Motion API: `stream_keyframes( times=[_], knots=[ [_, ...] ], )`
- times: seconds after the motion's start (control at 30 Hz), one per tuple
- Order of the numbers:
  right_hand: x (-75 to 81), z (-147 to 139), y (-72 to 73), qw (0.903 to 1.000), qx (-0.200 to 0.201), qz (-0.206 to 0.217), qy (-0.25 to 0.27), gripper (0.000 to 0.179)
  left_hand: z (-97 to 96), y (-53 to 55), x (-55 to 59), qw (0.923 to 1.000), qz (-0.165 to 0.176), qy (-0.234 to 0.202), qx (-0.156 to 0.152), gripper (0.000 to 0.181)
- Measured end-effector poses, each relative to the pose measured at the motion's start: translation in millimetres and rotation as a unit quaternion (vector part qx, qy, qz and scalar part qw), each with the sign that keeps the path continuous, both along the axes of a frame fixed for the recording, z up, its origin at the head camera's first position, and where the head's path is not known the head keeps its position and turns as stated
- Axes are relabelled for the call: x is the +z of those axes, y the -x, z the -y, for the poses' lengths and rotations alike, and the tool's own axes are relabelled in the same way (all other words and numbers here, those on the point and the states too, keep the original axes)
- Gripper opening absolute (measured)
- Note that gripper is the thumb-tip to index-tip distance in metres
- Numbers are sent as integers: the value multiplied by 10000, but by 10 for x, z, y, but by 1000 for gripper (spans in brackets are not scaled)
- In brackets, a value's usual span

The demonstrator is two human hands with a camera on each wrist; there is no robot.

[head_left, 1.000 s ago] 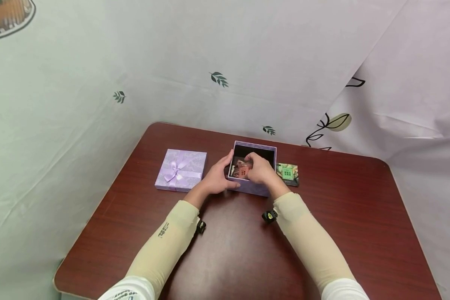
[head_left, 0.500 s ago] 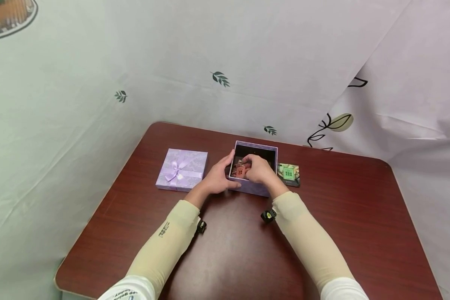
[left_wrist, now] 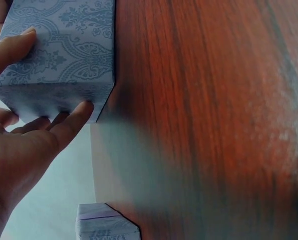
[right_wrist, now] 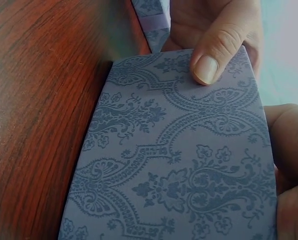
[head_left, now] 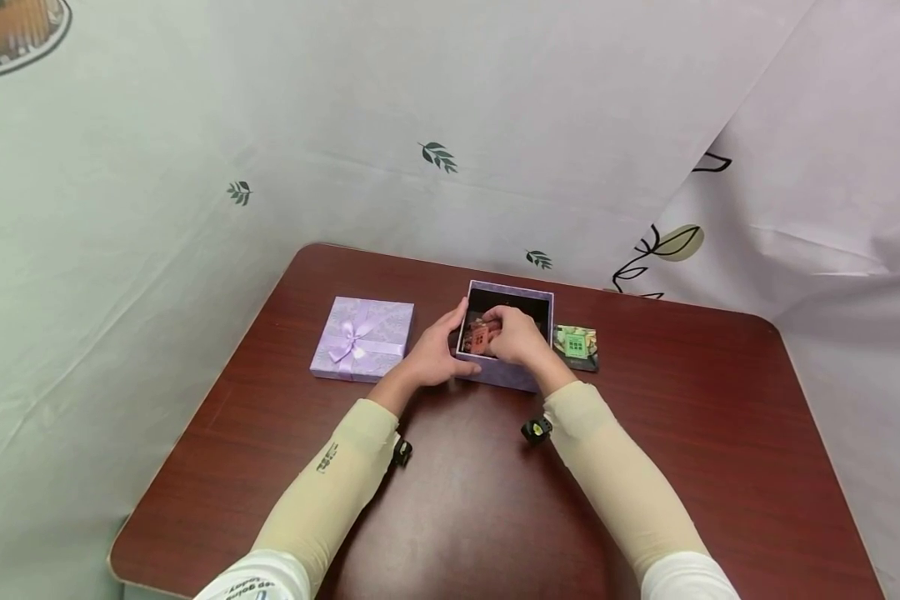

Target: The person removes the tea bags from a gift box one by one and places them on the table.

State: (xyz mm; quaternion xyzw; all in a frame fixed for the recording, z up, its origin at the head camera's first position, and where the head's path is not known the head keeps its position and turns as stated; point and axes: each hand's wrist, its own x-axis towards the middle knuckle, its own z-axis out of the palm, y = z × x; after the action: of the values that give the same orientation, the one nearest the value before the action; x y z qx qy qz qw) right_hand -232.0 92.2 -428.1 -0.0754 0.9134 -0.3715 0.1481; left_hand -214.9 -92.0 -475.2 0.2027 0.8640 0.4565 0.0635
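Note:
A lidless purple patterned gift box [head_left: 498,372] with a black inside stands towards the back of the table. My left hand [head_left: 431,357] holds its near left corner. In the left wrist view, the thumb lies on the front wall and the fingers spread along the side wall of the box [left_wrist: 64,47]. My right hand [head_left: 520,337] reaches inside, its curled fingers pinching a red-brown packet [head_left: 479,337] with a printed label. The hand covers part of that packet. In the right wrist view, the front wall of the box [right_wrist: 163,145] hides most of the right hand's fingertips.
Left of the box lies its purple lid [head_left: 363,337] with a ribbon bow. A green-labelled packet [head_left: 577,347] lies against the box's right side. The dark red wooden table [head_left: 480,492] meets a pale curtain [head_left: 330,100] at the back.
Inside the box, the red-brown packet and the right hand's fingers have shifted slightly. The left hand, the box, the lid and the green-labelled packet stay as they were.

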Motion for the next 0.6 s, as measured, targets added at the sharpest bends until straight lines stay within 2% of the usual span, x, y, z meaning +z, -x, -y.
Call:
stream_keyframes(
  times=[0.27, 0.6],
  knots=[
    [81, -55, -13, 9997, -103, -52, 200, 50, -8, -6, 16, 10000, -6, -63, -40, 115],
    [206, -140, -42, 9993, -164, -324, 90, 52, -1, -4, 10, 10000, 56, -9, -28, 117]
  ],
)
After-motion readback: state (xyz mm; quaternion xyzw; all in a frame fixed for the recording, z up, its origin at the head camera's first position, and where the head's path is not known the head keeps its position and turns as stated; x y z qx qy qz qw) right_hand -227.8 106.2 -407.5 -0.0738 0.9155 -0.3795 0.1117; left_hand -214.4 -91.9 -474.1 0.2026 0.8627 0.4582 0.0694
